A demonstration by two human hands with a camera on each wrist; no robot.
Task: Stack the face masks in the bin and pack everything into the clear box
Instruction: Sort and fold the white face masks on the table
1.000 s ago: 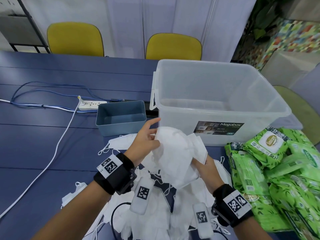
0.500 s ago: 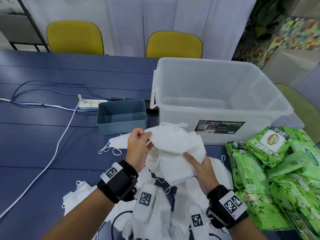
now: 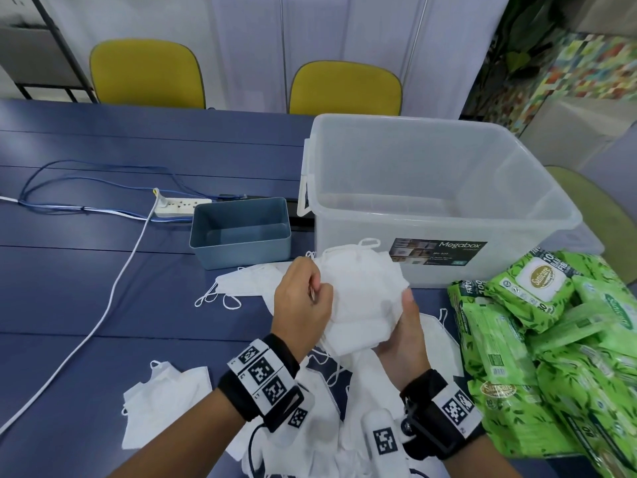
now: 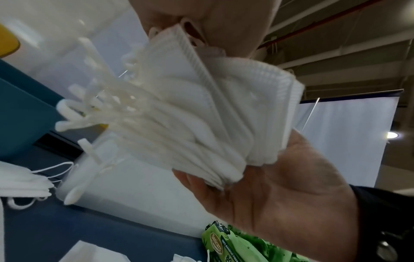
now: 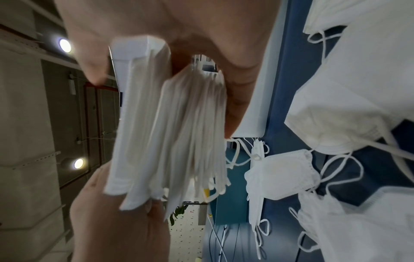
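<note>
A thick bundle of white face masks [image 3: 362, 298] is held above the table between both hands, its ear loops sticking up. My left hand [image 3: 303, 305] grips the bundle's left side with curled fingers. My right hand [image 3: 403, 326] cups its right side, thumb up along the edge. In the wrist views the bundle [image 4: 201, 113] [image 5: 170, 133] shows as several layered masks edge-on. The small blue-grey bin [image 3: 241, 232] stands empty behind the hands. To its right stands the clear box [image 3: 431, 201], also empty. Loose masks [image 3: 165, 408] lie on the blue table [image 3: 69, 288].
Green wet-wipe packs [image 3: 551, 357] are piled at the right, beside the clear box. A white power strip [image 3: 179, 205] with white and blue cables lies left of the bin. Two yellow chairs [image 3: 144, 74] stand behind the table.
The bundle has turned from upright to flatter and been squared up between both hands. My left hand has shifted from open fingers on top to a curled grip on its left side.
</note>
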